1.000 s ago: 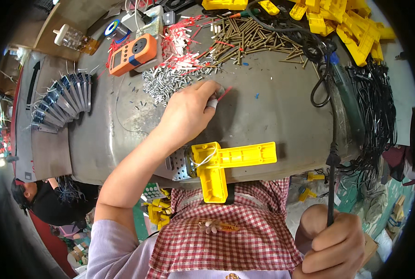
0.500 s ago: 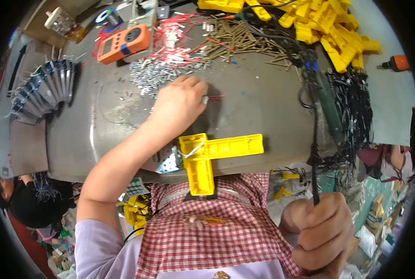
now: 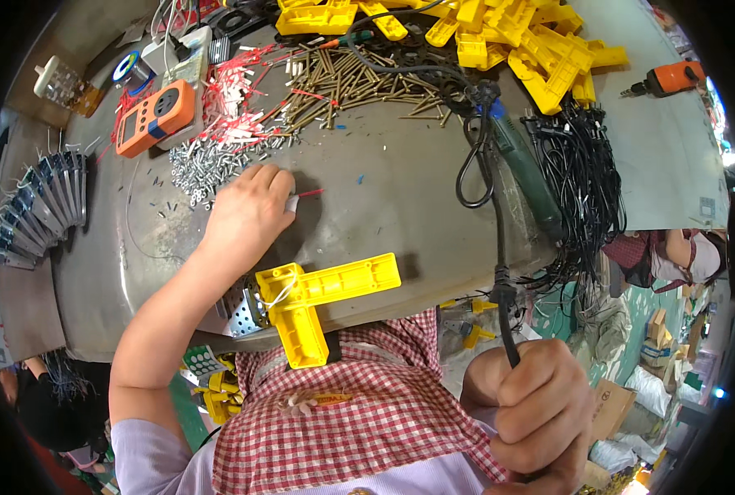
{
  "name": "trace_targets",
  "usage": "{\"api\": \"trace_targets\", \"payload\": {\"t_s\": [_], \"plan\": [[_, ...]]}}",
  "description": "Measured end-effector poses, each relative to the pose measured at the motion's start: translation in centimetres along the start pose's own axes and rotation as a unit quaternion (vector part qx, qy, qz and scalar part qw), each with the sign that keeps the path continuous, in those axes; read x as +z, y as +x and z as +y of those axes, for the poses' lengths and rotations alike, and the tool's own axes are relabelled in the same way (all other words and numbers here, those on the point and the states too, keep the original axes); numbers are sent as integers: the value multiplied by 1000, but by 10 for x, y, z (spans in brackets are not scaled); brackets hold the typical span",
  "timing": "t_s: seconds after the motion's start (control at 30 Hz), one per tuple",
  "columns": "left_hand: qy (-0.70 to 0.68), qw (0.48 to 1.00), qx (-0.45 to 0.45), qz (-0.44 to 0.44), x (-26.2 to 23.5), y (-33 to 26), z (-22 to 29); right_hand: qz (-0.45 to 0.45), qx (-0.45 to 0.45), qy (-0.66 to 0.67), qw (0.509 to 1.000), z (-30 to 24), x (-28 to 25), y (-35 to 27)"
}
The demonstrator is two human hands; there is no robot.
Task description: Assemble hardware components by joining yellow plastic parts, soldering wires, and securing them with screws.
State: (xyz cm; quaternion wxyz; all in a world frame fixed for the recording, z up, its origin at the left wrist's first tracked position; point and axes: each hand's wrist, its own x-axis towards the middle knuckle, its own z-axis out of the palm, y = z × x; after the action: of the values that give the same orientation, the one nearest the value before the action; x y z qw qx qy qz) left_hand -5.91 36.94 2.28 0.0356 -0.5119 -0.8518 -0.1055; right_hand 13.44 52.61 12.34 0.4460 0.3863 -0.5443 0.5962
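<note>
Scuffed tabletop (image 3: 400, 190); right grip (image 3: 540, 404) clasps curved black cord (image 3: 507, 318).

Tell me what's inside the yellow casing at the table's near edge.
A white wire loops across the yellow casing, near the perforated metal plate; molded ribs show inside. Whatever lies directly beneath the wire is covered.

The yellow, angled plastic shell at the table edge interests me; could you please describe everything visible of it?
The yellow, angled plastic shell looks hollow and ribbed, lying open side up. Its long arm points right; its shorter leg juts past the edge of the grey table, toward the red-and-white checked apron. Thin white wire loops over their junction. A perforated metal plate sits at its left.
</note>
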Motion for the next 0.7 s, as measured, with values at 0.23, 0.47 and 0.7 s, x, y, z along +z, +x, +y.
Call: {"api": "trace_targets", "payload": {"t_s": [0.23,0.47,0.7], "plan": [[-155,979,-133,21,-14,-8,2,-127,24,-5,992,-15,-29,-6],[-287,946,-98,117,-15,7,15,173,285,-195,923,10,-63,-91],[-497,849,-181,0,-52,6,66,101,527,-176,825,49,-23,-31]]}}
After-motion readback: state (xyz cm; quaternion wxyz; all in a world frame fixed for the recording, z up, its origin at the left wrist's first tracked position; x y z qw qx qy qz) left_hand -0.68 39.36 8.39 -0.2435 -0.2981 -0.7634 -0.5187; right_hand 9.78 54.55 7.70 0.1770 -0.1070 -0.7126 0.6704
